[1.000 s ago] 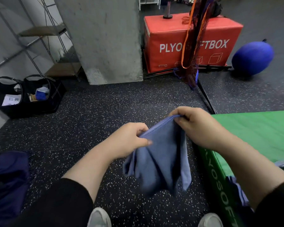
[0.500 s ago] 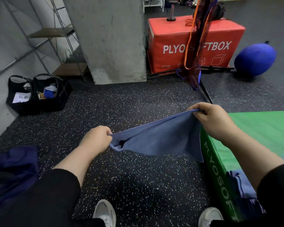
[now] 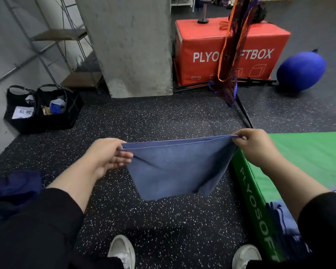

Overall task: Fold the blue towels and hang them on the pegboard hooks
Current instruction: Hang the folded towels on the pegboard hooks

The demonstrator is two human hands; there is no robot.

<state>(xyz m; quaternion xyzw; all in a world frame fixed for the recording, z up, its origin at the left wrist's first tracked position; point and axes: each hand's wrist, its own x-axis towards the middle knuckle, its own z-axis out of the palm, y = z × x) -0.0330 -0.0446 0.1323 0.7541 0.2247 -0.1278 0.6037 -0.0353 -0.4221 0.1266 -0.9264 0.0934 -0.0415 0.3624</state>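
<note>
**Blue towel held stretched between both hands**

The top left corner of the blue towel [image 3: 175, 167] is pinched by the left hand [image 3: 107, 156], with the fingers [image 3: 124, 159] curled under the cloth and the thumb laid along the hem. The top right corner is gripped by the right hand [image 3: 254, 146], its fingers folded down tightly over the edge. The upper hem is drawn nearly straight between the two hands, and a second layer of cloth can be seen just behind it, so the towel is held doubled. The rest of the towel hangs freely in the air above the speckled black floor [image 3: 163, 220], well clear of it, and narrows toward the lower edge.

Black sleeves [image 3: 37, 226] are worn on both forearms, and two white shoes [image 3: 122, 251] are seen on the floor below the towel. A green plyo box [image 3: 308, 158] stands just beside the right arm, and more blue cloth [image 3: 283, 220] is draped over its near edge. A dark blue bundle [image 3: 14, 185] lies at the left edge of the view.

Farther off, a concrete pillar [image 3: 128, 45] rises from the floor, with a red plyo box [image 3: 231, 51] to its right and a blue ball [image 3: 301, 70] beyond that. A net with orange trim [image 3: 233, 45] hangs in front of the red box. Two black baskets [image 3: 41, 109] are set against the left wall, below a metal shelf rack [image 3: 62, 35].
</note>
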